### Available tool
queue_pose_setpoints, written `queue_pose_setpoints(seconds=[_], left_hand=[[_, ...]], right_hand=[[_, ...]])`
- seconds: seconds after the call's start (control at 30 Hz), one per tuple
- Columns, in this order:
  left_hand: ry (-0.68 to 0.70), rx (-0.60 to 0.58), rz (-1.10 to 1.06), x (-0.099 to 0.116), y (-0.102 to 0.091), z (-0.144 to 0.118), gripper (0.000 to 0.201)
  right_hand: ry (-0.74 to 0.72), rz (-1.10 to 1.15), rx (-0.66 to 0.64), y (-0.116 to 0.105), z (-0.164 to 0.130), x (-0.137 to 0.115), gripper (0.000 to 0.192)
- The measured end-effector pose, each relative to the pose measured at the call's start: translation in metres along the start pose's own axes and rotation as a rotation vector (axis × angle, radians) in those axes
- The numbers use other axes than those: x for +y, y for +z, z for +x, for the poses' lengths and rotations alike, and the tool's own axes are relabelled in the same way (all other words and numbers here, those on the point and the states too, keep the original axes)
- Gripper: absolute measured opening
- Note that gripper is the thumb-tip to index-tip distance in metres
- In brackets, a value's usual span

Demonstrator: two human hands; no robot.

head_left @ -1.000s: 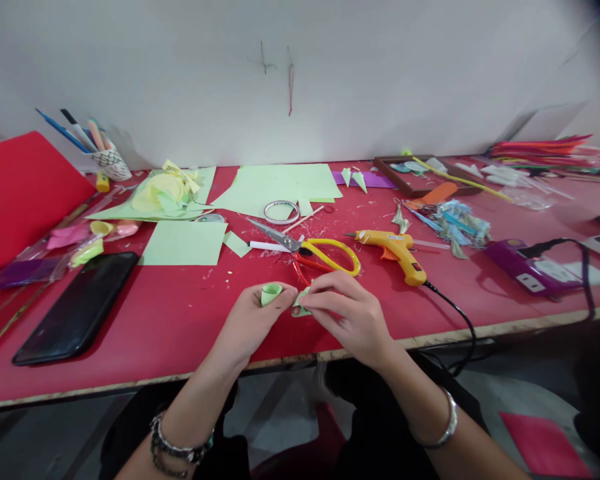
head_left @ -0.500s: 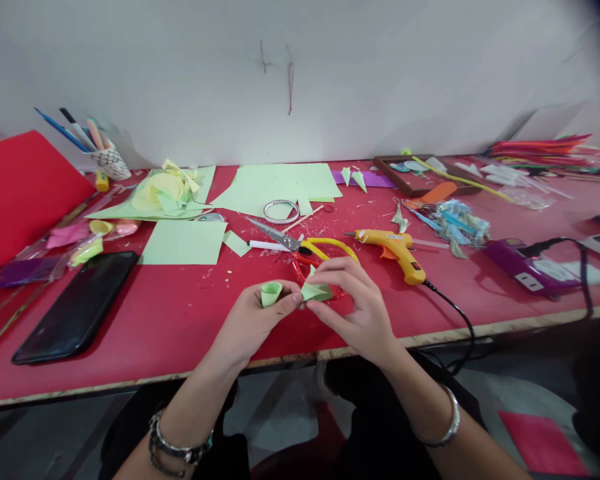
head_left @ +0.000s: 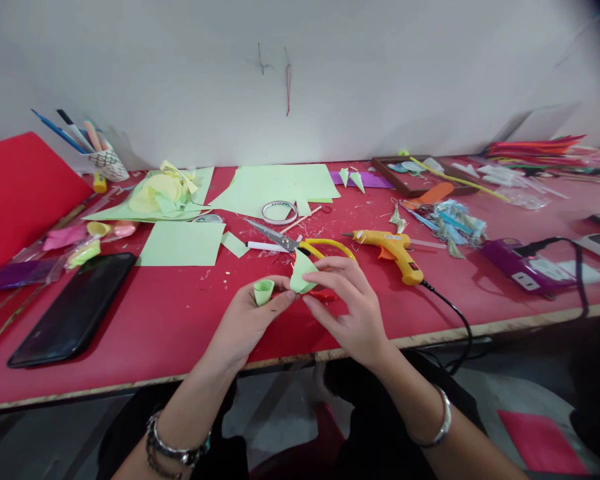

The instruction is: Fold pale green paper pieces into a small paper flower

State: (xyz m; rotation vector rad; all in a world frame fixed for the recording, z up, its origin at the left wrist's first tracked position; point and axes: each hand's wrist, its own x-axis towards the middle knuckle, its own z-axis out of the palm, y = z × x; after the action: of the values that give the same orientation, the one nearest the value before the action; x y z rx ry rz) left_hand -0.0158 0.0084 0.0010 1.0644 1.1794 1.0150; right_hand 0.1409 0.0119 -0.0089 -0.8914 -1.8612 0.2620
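A small rolled cone of light green paper (head_left: 263, 292) sits in my left hand (head_left: 250, 313), between thumb and fingers. The left thumb and fingertip also pinch the lower edge of a green paper piece (head_left: 303, 272). My right hand (head_left: 355, 303) holds that same piece from the right, fingertips on its side and thumb below. Just beyond the hands lie scissors (head_left: 275, 235) with yellow and red handles, partly hidden by the paper and fingers. A yellow glue gun (head_left: 393, 248) rests to the right of my right hand.
Green paper sheets (head_left: 183, 244) and a tape roll (head_left: 280, 212) lie behind the hands. A black phone (head_left: 75, 310) is at left. Two small green cones (head_left: 357, 181) rest on purple paper. A purple power strip (head_left: 525, 267) and tassels (head_left: 455, 223) are at right.
The green paper piece between my hands has turned upright and shows a broader face. Both hands have shifted slightly left in view, the rolled cone staying in my left hand.
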Motion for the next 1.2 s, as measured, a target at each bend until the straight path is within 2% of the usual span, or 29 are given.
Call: queue_pose_setpoints(seconds=[0.23,0.43,0.6,0.9,0.97,1.1,1.2], left_hand=[[0.014,0.013,-0.03,-0.0027,0.0014,0.0016,0.015],[-0.039,-0.009,-0.001,-0.0023,-0.0003,-0.0003,0.019],[-0.007,-0.044,0.024,-0.0005,-0.0012,-0.0013,0.015],[0.082,-0.03,0.112,0.0051,0.002,-0.0017,0.012],[0.058,-0.048,0.067,0.0045,0.002,-0.0013,0.011],[-0.089,-0.053,-0.109,0.0013,-0.0009,0.0006,0.013],[-0.165,-0.032,-0.262,0.0013,-0.0033,0.0017,0.014]], right_hand=[[0.037,0.017,0.026,-0.0003,-0.0016,0.0001,0.023],[-0.046,0.024,-0.002,0.0007,-0.0016,0.0021,0.029],[-0.096,0.034,-0.036,-0.0003,-0.0007,0.0025,0.028],[-0.015,0.131,-0.021,-0.0023,-0.0002,-0.0007,0.021],[0.023,0.16,-0.021,-0.0029,0.0002,-0.0016,0.02],[0.093,0.24,-0.046,-0.0059,0.0013,-0.0024,0.02],[0.16,0.349,-0.053,-0.0088,0.0012,-0.001,0.028]])
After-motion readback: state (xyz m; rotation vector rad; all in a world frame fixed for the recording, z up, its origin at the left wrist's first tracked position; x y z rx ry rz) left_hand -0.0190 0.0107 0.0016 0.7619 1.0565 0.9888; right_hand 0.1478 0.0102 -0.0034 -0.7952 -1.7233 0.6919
